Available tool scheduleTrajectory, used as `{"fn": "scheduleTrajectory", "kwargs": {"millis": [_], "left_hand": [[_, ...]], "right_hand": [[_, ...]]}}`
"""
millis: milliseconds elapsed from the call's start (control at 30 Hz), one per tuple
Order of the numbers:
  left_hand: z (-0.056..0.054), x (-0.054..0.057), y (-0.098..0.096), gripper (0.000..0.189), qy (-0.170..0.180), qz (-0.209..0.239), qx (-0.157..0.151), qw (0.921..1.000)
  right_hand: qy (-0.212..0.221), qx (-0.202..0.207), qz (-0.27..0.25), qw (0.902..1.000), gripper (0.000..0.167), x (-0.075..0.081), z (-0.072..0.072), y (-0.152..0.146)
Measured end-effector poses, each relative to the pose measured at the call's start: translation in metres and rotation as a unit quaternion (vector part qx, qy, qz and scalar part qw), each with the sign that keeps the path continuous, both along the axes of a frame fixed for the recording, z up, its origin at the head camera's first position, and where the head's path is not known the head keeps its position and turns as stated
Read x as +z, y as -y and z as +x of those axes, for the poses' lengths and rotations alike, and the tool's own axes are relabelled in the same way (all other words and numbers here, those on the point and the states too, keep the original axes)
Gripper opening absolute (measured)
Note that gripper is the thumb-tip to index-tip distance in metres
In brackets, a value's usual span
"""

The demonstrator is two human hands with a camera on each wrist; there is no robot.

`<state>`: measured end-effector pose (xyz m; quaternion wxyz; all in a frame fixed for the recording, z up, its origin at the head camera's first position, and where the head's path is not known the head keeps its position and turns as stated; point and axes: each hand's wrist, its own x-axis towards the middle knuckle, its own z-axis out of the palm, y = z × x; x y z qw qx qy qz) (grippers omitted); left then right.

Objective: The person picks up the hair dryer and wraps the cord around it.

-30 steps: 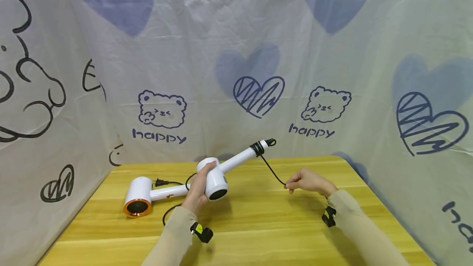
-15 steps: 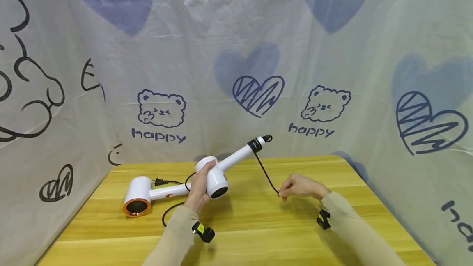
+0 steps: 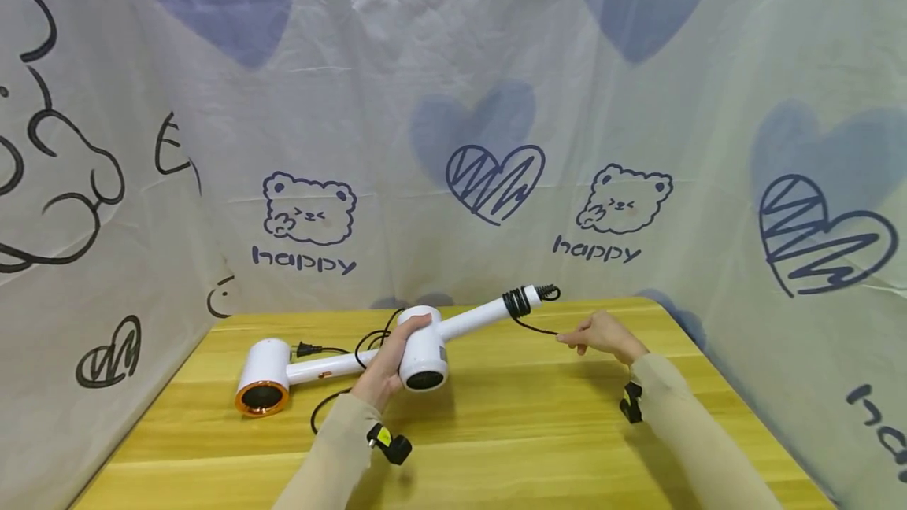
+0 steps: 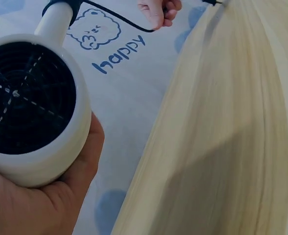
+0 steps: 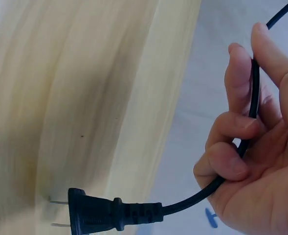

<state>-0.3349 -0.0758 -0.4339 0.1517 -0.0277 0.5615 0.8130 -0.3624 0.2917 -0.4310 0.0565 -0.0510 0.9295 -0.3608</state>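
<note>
My left hand (image 3: 388,360) grips a white hair dryer (image 3: 423,352) round its barrel, above the table. The dryer's handle slants up to the right, and its black cord (image 3: 516,303) is wound in several turns near the handle's end. From there a free length of cord runs to my right hand (image 3: 601,334), whose thumb and fingers pinch it. In the right wrist view the cord passes through the curled fingers, and a two-pin plug (image 5: 97,213) hangs at its end. The left wrist view shows the dryer's round dark grille (image 4: 31,98) facing the camera.
A second white hair dryer (image 3: 268,364) with an orange rim lies on the wooden table (image 3: 496,447) at the left. Its cord with a black plug (image 3: 306,349) lies behind its handle. Printed cloth (image 3: 397,242) hangs behind the table and at both sides.
The right hand dips left, then moves right and up with the cord, whose free length now runs flatter. The held dryer has shifted slightly right and its handle tilts lower.
</note>
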Motion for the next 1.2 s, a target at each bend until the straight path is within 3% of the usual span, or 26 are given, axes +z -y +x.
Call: {"fn": "scheduleTrajectory", "kwargs": {"millis": [267,433,567,667,867,1200], "left_hand": [[0.003,0.0,-0.007,0.061,0.007,0.009,-0.036,0.9993],[0.003,-0.001,-0.008,0.067,0.018,-0.029,-0.07,0.9969],[0.004,-0.003,-0.004,0.071,0.013,-0.069,-0.084,0.994],[0.004,-0.004,-0.001,0.073,0.008,-0.093,-0.089,0.9916],[0.003,-0.006,0.004,0.076,-0.003,-0.14,-0.072,0.9876],[0.003,-0.006,0.009,0.077,-0.004,-0.17,-0.067,0.9831]], "right_hand": [[-0.005,-0.002,0.013,0.9999,0.041,0.003,-0.001,0.013],[-0.058,-0.024,0.04,0.9972,0.026,0.015,-0.006,0.015],[-0.09,-0.035,0.072,0.9928,0.037,0.029,-0.011,0.017],[-0.098,-0.05,0.081,0.9906,0.05,0.041,-0.012,0.023],[-0.164,-0.053,0.092,0.9808,0.039,0.056,-0.008,0.041],[-0.216,-0.052,0.084,0.9714,0.035,0.06,-0.003,0.061]]}}
